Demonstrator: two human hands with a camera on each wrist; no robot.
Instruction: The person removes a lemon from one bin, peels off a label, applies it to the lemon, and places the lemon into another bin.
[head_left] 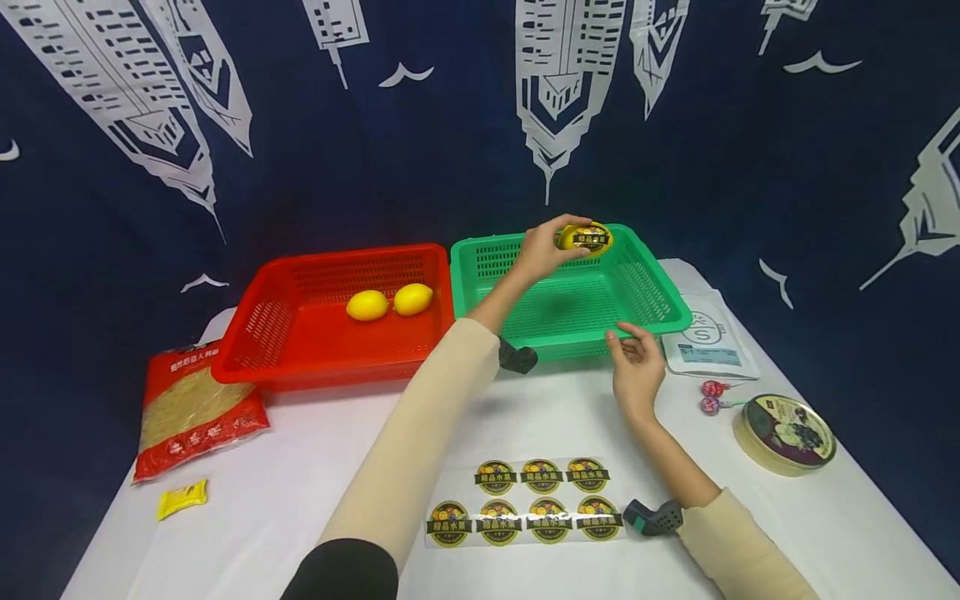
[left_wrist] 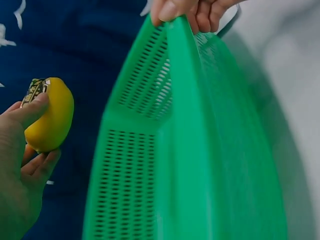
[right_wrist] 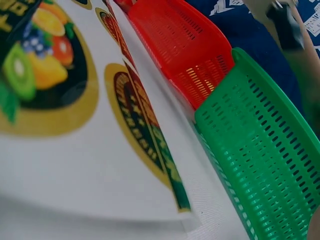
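My left hand [head_left: 542, 250] holds a yellow lemon [head_left: 603, 242] up above the back of the green basket [head_left: 555, 342], fingers and thumb around it. A black and gold oval sticker [head_left: 590, 239] lies on the lemon's side. In the left wrist view the lemon [left_wrist: 59, 117] is beside the basket's perforated wall [left_wrist: 125, 180]. My right hand [head_left: 639, 375] pinches the front rim of the green basket near its right corner, the other fingers curled. Two more lemons, one left [head_left: 367, 305] and one right [head_left: 412, 299], lie in the red basket [head_left: 300, 379].
A clear sheet of several round fruit stickers [head_left: 525, 504] lies at the front. Left are a red food bag [head_left: 198, 408] and a yellow wrapped piece [head_left: 182, 499]. Right are a white pouch [head_left: 708, 337], two lollipops [head_left: 710, 405] and a round tin [head_left: 783, 433].
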